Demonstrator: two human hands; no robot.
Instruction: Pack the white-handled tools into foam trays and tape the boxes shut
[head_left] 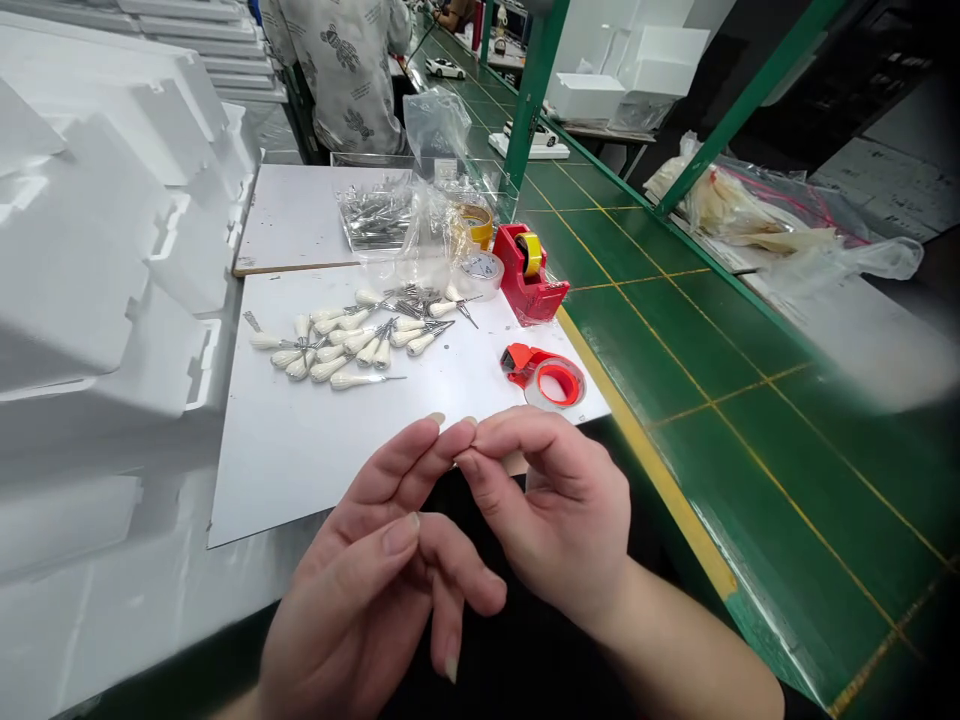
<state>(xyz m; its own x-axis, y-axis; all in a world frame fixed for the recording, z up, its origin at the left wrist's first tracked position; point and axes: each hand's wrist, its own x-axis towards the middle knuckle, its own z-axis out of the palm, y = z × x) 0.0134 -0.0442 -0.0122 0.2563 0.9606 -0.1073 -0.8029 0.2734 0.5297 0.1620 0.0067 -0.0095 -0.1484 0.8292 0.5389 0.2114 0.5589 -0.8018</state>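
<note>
My left hand is palm up with its fingers apart, and I see nothing held in it. The thumb and index finger of my right hand are pinched at my left fingertips. Whatever lies in that pinch, if anything, is too small to make out. Beyond my hands, a pile of small tools with white teardrop handles and thin metal shafts lies on the white board. One such tool rests at the near side of the pile. A red tape dispenser with clear tape sits close beyond my right hand.
A larger red dispenser holds yellow tape. Behind the pile stand a clear box of metal pieces, plastic bags and tape rolls. White foam trays crowd the left. A green bench runs rightward; a person sits ahead.
</note>
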